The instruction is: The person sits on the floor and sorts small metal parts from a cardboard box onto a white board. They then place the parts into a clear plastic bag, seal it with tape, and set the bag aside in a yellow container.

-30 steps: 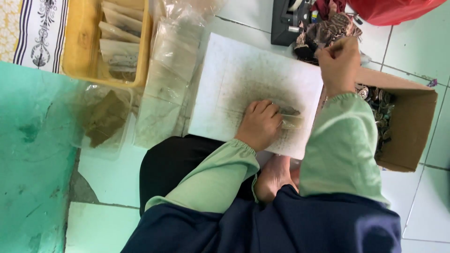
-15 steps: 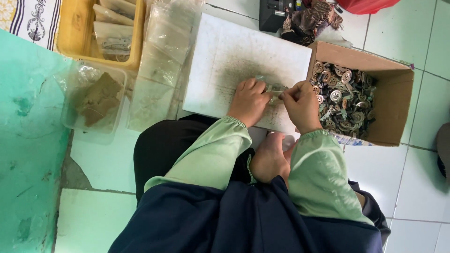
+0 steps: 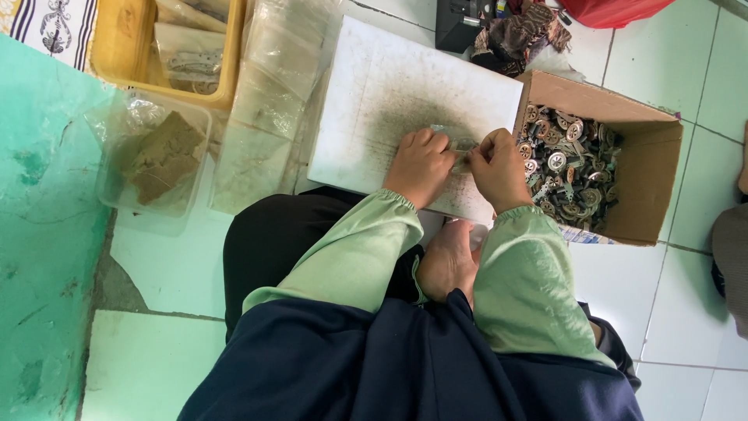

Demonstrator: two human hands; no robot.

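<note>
Both hands meet at the near right corner of the white board (image 3: 389, 86): the left hand (image 3: 421, 165) and right hand (image 3: 500, 168) pinch a small clear bag (image 3: 461, 145) between them. A cardboard box (image 3: 650, 168) of metal parts (image 3: 565, 168) stands against the board's right edge; clear bags (image 3: 265, 101) lie along its left edge

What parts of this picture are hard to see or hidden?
- Head view: the small clear bag between the left hand and right hand is mostly covered by fingers; its contents are too small to tell.
- The metal parts in the cardboard box are too small to identify.
- The red thing is cut off by the top edge.
- A cloudy plastic tub blurs the brown pieces.
</note>
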